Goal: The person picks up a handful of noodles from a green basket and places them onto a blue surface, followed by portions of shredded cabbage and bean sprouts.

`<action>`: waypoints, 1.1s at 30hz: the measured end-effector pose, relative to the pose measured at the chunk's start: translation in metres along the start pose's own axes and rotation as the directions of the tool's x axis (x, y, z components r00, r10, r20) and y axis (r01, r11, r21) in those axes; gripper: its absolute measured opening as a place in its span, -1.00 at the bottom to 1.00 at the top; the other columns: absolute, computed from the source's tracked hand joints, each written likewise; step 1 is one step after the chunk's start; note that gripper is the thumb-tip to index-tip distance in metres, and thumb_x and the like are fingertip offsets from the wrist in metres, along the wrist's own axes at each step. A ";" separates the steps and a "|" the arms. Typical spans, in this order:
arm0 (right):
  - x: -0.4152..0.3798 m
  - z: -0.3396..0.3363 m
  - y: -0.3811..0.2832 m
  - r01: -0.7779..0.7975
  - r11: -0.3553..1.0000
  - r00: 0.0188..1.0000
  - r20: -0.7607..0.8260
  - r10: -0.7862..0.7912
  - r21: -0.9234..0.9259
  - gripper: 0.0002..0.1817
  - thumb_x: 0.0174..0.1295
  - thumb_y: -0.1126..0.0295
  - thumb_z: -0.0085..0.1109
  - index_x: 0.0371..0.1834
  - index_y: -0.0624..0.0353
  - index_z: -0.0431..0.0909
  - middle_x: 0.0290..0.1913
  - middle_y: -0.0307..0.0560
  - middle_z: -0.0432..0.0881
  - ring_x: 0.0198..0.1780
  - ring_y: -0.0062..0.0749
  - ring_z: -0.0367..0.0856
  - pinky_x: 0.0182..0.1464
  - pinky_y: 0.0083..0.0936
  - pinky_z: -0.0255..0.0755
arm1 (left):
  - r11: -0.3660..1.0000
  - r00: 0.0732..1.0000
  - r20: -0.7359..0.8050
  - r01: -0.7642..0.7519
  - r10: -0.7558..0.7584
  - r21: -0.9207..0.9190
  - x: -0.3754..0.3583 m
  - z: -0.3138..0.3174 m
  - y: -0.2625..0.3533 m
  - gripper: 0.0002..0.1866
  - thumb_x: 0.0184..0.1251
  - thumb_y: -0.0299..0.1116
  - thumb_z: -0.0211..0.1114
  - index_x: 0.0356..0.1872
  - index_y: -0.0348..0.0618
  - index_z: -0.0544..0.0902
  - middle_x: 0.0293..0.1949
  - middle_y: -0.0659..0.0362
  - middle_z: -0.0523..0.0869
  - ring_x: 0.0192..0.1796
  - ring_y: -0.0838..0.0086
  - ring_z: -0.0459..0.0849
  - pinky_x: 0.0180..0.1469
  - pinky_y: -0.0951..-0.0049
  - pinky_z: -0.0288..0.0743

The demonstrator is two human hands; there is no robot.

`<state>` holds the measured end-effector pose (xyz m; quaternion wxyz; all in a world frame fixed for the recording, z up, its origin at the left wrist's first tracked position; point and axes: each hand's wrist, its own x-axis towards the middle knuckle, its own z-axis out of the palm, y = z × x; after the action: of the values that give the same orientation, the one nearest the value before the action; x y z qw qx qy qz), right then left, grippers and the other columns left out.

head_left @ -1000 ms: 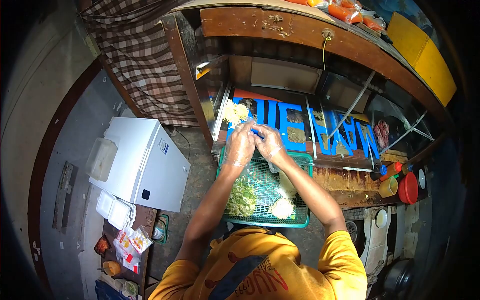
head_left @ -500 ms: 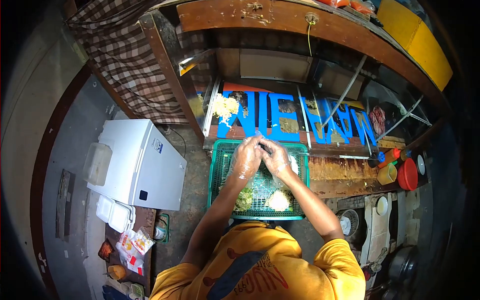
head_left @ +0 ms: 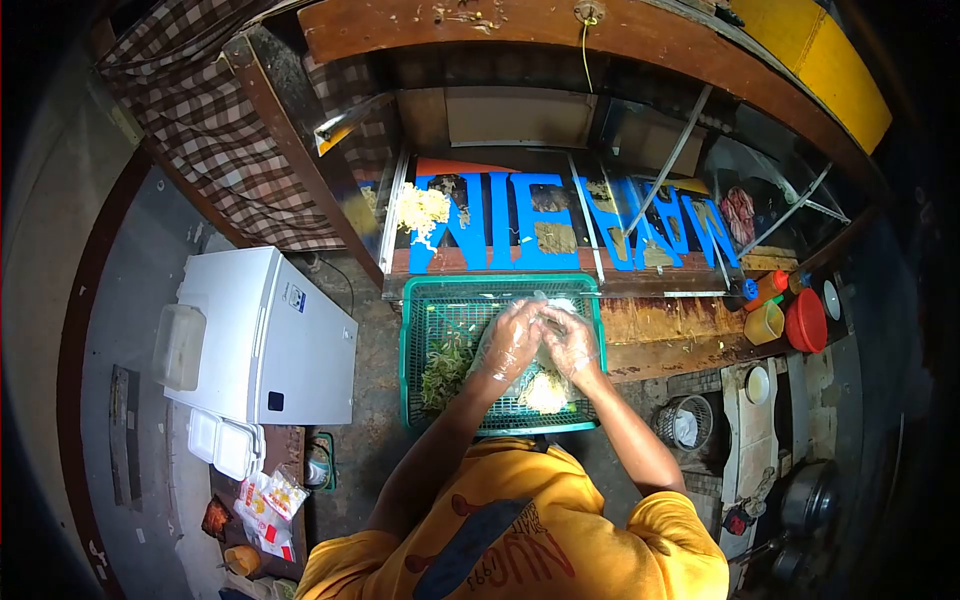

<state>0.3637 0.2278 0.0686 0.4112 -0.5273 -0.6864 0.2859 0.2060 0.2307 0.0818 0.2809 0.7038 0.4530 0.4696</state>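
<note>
My left hand (head_left: 511,342) and my right hand (head_left: 569,346) meet over a green plastic basket (head_left: 408,345), both in thin clear plastic gloves. Their fingertips are drawn together, and clear film shows around them. Whatever lies between the fingers is too small or hidden to name. Below my left hand, chopped leafy greens (head_left: 446,373) lie in the basket. A pale shredded heap (head_left: 544,392) sits under my right hand, and some white stuff shows at the basket's far right corner.
Beyond the basket, a glass case with blue lettering (head_left: 500,225) holds yellow noodles (head_left: 423,210). On the left stands a white chest freezer (head_left: 265,335), with foam boxes (head_left: 222,443) nearby. A red bowl (head_left: 806,322) and bottles stand at the right. A small basket (head_left: 684,424) is lower right.
Both hands have come down and nearer to my body, from the basket's far rim to over its middle. They stay together. The view has shifted slightly, and the greens are more visible.
</note>
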 end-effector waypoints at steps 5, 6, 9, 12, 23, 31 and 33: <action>-0.018 -0.005 0.008 -0.062 0.998 0.998 -0.005 0.061 -0.024 -0.60 0.16 0.56 0.32 0.12 0.27 0.67 0.10 0.21 0.73 0.14 0.07 0.71 0.22 -0.22 0.55 | 0.999 0.995 0.086 0.046 -0.046 -0.003 -0.008 0.015 -0.004 -0.64 0.28 -0.56 0.23 0.12 -0.26 0.67 0.04 -0.16 0.71 0.08 -0.12 0.67 0.16 0.11 0.56; -0.021 -0.005 0.010 -0.067 0.997 0.998 -0.010 0.067 -0.026 -0.60 0.16 0.56 0.32 0.12 0.27 0.67 0.10 0.21 0.73 0.14 0.07 0.71 0.22 -0.22 0.55 | 0.999 0.995 0.093 0.045 -0.044 -0.007 -0.009 0.018 -0.007 -0.64 0.28 -0.56 0.23 0.12 -0.26 0.67 0.04 -0.16 0.71 0.08 -0.12 0.67 0.16 0.11 0.56; -0.029 -0.007 0.013 -0.095 0.992 0.995 -0.015 0.094 -0.089 -0.61 0.17 0.55 0.30 0.12 0.31 0.66 0.10 0.24 0.72 0.16 0.09 0.70 0.25 -0.20 0.53 | 1.000 0.986 0.165 0.004 -0.004 -0.003 -0.010 0.024 -0.014 -0.62 0.27 -0.58 0.21 0.13 -0.27 0.65 0.06 -0.18 0.70 0.10 -0.14 0.66 0.20 0.07 0.54; -0.037 -0.005 0.014 -0.172 0.975 0.985 -0.019 0.171 -0.140 -0.63 0.22 0.49 0.29 0.11 0.37 0.65 0.09 0.30 0.71 0.15 0.12 0.69 0.26 -0.18 0.53 | 0.997 0.971 0.223 0.079 -0.081 0.019 -0.014 0.032 -0.017 -0.59 0.22 -0.60 0.17 0.13 -0.33 0.63 0.06 -0.24 0.69 0.14 -0.13 0.64 0.25 0.08 0.52; -0.055 0.004 0.025 -0.321 0.844 0.945 -0.078 0.319 -0.431 -0.58 0.17 0.38 0.37 0.05 0.39 0.61 -0.03 0.38 0.70 0.08 0.24 0.68 0.15 -0.09 0.57 | 0.948 0.887 0.373 0.181 -0.272 0.263 -0.021 0.051 -0.031 -0.60 0.17 -0.54 0.32 0.07 -0.47 0.60 -0.06 -0.34 0.69 0.04 -0.22 0.68 0.13 0.03 0.59; -0.053 0.020 0.053 -0.407 0.803 0.903 -0.059 0.426 -0.436 -0.58 0.11 0.41 0.37 0.01 0.39 0.56 -0.06 0.42 0.64 0.06 0.29 0.66 0.07 -0.02 0.58 | 0.928 0.877 0.388 0.150 -0.284 0.340 -0.026 0.066 -0.039 -0.58 0.12 -0.51 0.39 0.04 -0.42 0.61 -0.03 -0.34 0.68 0.04 -0.19 0.70 0.12 0.03 0.61; -0.052 0.025 0.063 -0.325 0.812 0.936 -0.039 0.351 -0.484 -0.55 0.14 0.39 0.38 0.05 0.44 0.54 -0.06 0.47 0.65 0.01 0.33 0.68 0.02 -0.04 0.62 | 0.918 0.858 0.408 0.161 -0.312 0.363 -0.026 0.066 -0.040 -0.57 0.13 -0.50 0.41 0.05 -0.42 0.60 0.00 -0.33 0.67 0.07 -0.16 0.70 0.15 0.04 0.60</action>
<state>0.3779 0.1962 -0.0095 0.1911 -0.7189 -0.6415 0.1874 0.2476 0.2264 0.0116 0.3197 0.7682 0.5270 0.1731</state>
